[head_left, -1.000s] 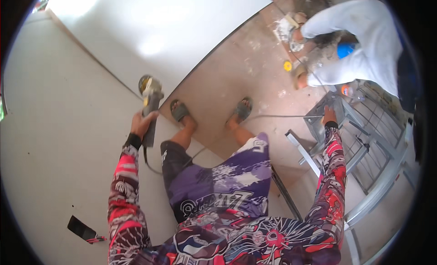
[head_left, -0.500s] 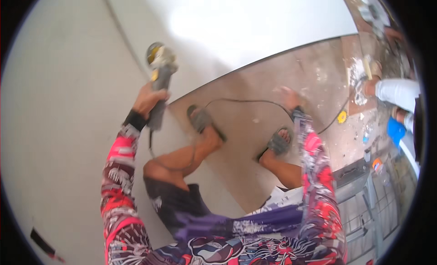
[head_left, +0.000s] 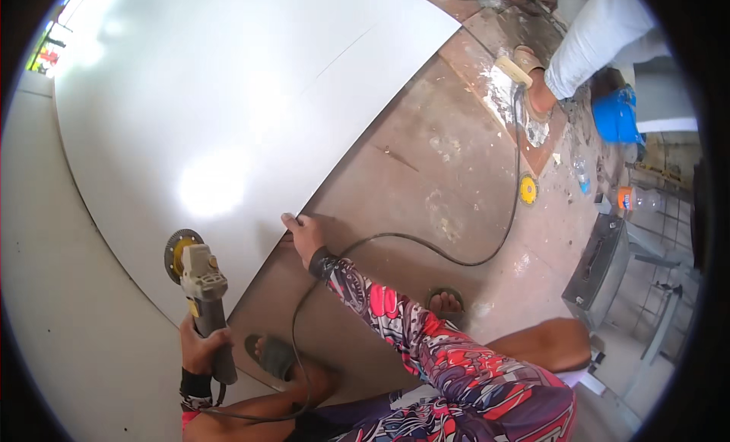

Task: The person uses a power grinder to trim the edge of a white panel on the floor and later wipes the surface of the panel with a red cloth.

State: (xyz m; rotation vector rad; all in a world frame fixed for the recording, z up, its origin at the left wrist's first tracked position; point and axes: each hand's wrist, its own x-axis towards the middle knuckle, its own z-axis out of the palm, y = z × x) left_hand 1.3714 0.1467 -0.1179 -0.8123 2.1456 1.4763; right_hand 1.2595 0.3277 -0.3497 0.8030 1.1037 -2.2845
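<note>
My left hand (head_left: 199, 346) is wrapped round the dark grip of an angle grinder (head_left: 204, 286), which has a toothed cutting disc with a yellow centre. The disc is over the near end of a large glossy white sheet (head_left: 319, 115); whether it touches the surface I cannot tell. At the sheet's right edge, my right hand (head_left: 306, 240) grips with its thumb on top and its other fingers below, partly hidden. From the grinder, a black power cord (head_left: 380, 235) loops beneath my right arm and over the floor.
To the right lie a loose yellow disc (head_left: 528, 190), plastic bottles (head_left: 646, 199) and a grey metal box (head_left: 597, 267). Farther back, a person's leg in light trousers (head_left: 601, 43) stands beside a blue bucket (head_left: 614, 115). A pale wooden block (head_left: 513, 71) is near that foot.
My right hand has gone from open over the floor to gripping the sheet's edge. The grinder, still in my left hand, is now over the sheet's near end. The view has shifted.
</note>
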